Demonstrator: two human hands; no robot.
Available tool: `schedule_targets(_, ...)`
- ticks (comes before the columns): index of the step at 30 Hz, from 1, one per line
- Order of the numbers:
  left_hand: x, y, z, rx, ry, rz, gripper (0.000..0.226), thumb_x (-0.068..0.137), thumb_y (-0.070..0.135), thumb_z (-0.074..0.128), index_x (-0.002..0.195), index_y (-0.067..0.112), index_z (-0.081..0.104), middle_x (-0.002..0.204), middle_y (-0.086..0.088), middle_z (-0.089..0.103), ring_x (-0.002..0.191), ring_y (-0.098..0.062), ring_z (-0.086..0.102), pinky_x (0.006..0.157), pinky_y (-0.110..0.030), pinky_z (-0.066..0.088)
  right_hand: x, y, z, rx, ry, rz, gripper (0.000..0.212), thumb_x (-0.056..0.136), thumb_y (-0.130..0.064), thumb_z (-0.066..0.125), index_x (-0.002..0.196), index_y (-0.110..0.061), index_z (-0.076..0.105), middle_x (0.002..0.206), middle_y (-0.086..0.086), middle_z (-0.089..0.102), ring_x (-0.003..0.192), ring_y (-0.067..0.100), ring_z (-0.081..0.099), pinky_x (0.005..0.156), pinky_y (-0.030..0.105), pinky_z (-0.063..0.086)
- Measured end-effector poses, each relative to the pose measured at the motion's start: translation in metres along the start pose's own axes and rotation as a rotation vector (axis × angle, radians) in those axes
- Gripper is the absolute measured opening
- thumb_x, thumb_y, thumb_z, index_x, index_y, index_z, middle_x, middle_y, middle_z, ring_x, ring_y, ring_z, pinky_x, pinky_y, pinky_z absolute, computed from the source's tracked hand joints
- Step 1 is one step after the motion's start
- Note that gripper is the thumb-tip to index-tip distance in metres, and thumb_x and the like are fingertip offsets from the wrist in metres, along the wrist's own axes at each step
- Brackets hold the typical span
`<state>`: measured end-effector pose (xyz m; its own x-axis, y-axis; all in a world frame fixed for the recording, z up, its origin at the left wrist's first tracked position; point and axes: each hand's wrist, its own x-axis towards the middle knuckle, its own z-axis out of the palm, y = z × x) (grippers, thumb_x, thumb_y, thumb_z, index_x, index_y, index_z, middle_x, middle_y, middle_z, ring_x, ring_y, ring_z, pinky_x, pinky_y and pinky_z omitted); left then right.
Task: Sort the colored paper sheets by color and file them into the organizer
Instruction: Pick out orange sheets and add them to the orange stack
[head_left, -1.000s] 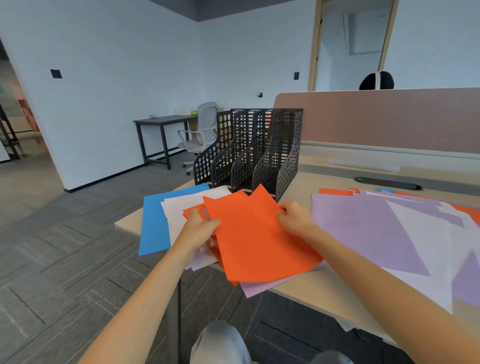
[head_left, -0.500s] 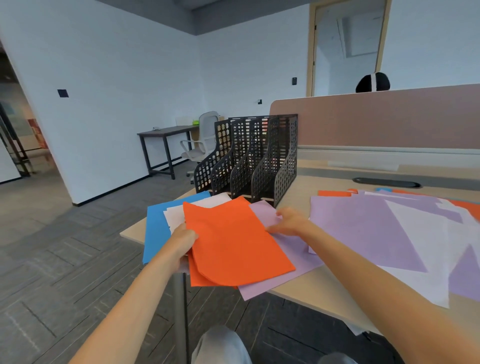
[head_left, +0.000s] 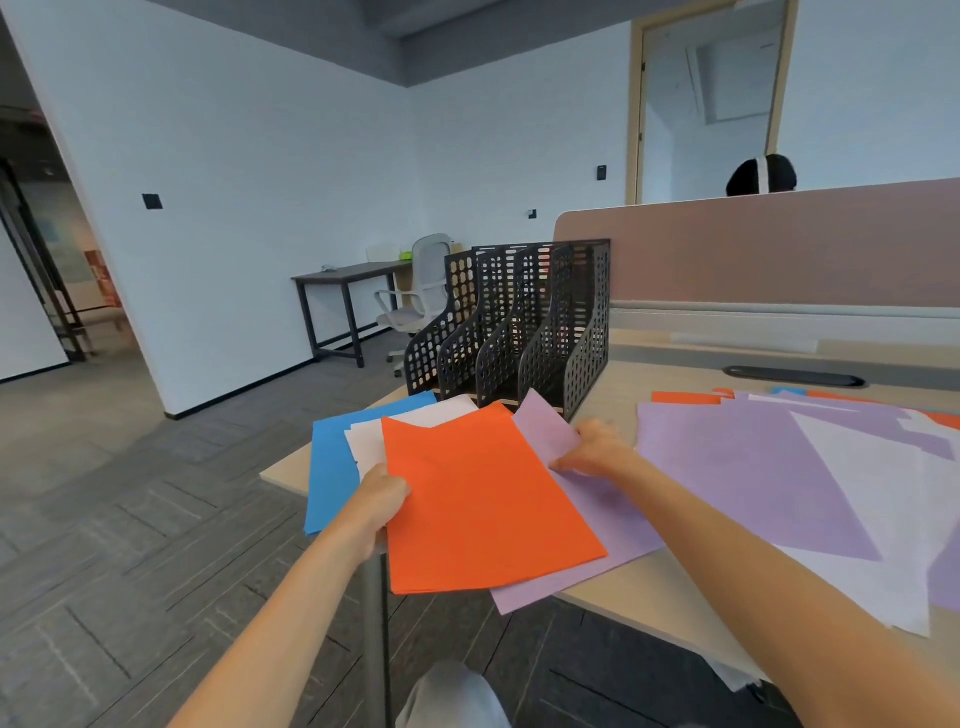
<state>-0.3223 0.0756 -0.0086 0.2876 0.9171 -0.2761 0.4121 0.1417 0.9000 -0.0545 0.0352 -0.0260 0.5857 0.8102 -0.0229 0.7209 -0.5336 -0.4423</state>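
1. While sorting is running, the left hand (head_left: 382, 496) is gripping the left edge of the orange sheets (head_left: 483, 499), which are lying on the desk (head_left: 675, 379) corner just in front of the organizer (head_left: 519, 332).
2. Right hand (head_left: 592, 452) is pinching the raised corner of the lilac sheet (head_left: 597, 525) lying under the orange.
3. Blue sheet (head_left: 330, 467) and white sheet (head_left: 363, 441) are fanning out left; loose pile (head_left: 753, 467) is waiting at right.
4. Can't tell if the slots are holding anything. The next move is likely calling for sliding lilac clear without dragging orange.

Organizer (head_left: 519, 332) on desk (head_left: 649, 376), fanned sheets (head_left: 483, 493) before it, loose sheets (head_left: 769, 467) rightward
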Motion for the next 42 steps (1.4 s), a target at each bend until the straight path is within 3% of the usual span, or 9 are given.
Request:
schedule_targets(3,-0.003,0.001,0.000,0.005,-0.013,0.006,0.018,0.104,0.019,0.037,0.119,0.023,0.047,0.101,0.002,0.059,0.097,-0.022,0.056,0.083,-0.044,0.044,-0.001,-0.004,-0.007,-0.046,-0.044,-0.039,0.054,0.077,-0.039,0.075,0.119,-0.013,0.054,0.121,0.006,0.054,0.119,0.025,0.050,0.095,0.034,0.046)
schedule_targets(9,-0.008,0.003,0.000,0.015,-0.004,0.022,0.015,0.103,0.022,0.039,0.116,0.021,0.046,0.110,-0.002,0.059,0.104,-0.026,0.055,0.091,-0.047,0.045,0.002,-0.004,-0.030,-0.028,-0.074,-0.082,0.024,0.080,-0.030,0.074,0.074,-0.015,0.056,0.079,-0.001,0.053,0.080,0.018,0.051,0.052,0.022,0.037)
schedule_targets(14,-0.009,0.007,0.001,0.010,0.002,0.036,0.009,0.103,0.022,0.039,0.108,0.021,0.046,0.094,0.002,0.057,0.101,-0.026,0.056,0.089,-0.046,0.045,-0.004,-0.010,-0.040,-0.091,-0.032,-0.136,0.035,0.080,-0.031,0.074,0.107,-0.008,0.068,0.103,0.004,0.065,0.083,0.020,0.060,0.068,0.030,0.055)
schedule_targets(19,-0.012,0.008,0.006,0.029,0.014,0.013,0.011,0.104,0.024,0.038,0.114,0.020,0.041,0.095,0.001,0.054,0.101,-0.027,0.051,0.086,-0.047,0.043,-0.015,-0.021,-0.040,0.008,-0.112,-0.218,0.028,0.086,-0.030,0.063,0.109,-0.016,0.071,0.108,0.001,0.064,0.089,0.018,0.061,0.067,0.026,0.054)
schedule_targets(23,-0.013,0.008,0.006,-0.001,0.003,0.032,0.013,0.104,0.022,0.038,0.114,0.019,0.044,0.097,-0.001,0.057,0.095,-0.024,0.056,0.083,-0.045,0.045,-0.013,-0.007,-0.034,0.021,-0.134,-0.178,0.062,0.087,-0.025,0.065,0.141,-0.010,0.039,0.138,0.008,0.047,0.123,0.026,0.049,0.095,0.033,0.044)
schedule_targets(29,-0.019,0.010,0.011,0.017,0.014,0.090,0.009,0.104,0.017,0.036,0.104,0.023,0.043,0.093,0.001,0.056,0.080,-0.016,0.054,0.074,-0.040,0.047,-0.006,0.019,-0.062,0.009,0.021,-0.192,0.036,0.085,-0.005,0.055,0.121,-0.004,0.059,0.121,0.013,0.059,0.112,0.028,0.056,0.083,0.026,0.042)
schedule_targets(36,-0.011,0.013,0.029,-0.014,0.003,0.050,0.040,0.103,0.018,0.035,0.142,0.014,0.027,0.120,-0.009,0.051,0.090,-0.024,0.054,0.061,-0.038,0.049,-0.008,0.069,-0.127,0.024,0.265,-0.142,0.020,0.082,-0.004,0.051,0.096,-0.010,0.064,0.094,0.012,0.059,0.089,0.030,0.056,0.073,0.031,0.043)
schedule_targets(39,-0.015,0.014,0.037,-0.062,-0.005,0.013,0.059,0.103,0.022,0.039,0.151,0.017,0.005,0.138,-0.011,0.043,0.107,-0.031,0.053,0.077,-0.049,0.053,-0.014,0.078,-0.142,0.062,0.296,-0.137,0.025,0.084,-0.007,0.049,0.095,-0.027,0.057,0.096,0.010,0.057,0.092,0.033,0.055,0.076,0.034,0.045)
schedule_targets(42,-0.015,0.013,0.040,-0.019,0.019,0.011,0.071,0.103,0.026,0.040,0.152,0.018,-0.011,0.146,-0.011,0.037,0.123,-0.036,0.049,0.097,-0.056,0.048,-0.018,0.089,-0.146,0.066,0.347,-0.070,0.016,0.082,-0.009,0.048,0.092,-0.019,0.057,0.095,0.012,0.056,0.094,0.036,0.055,0.074,0.034,0.044)
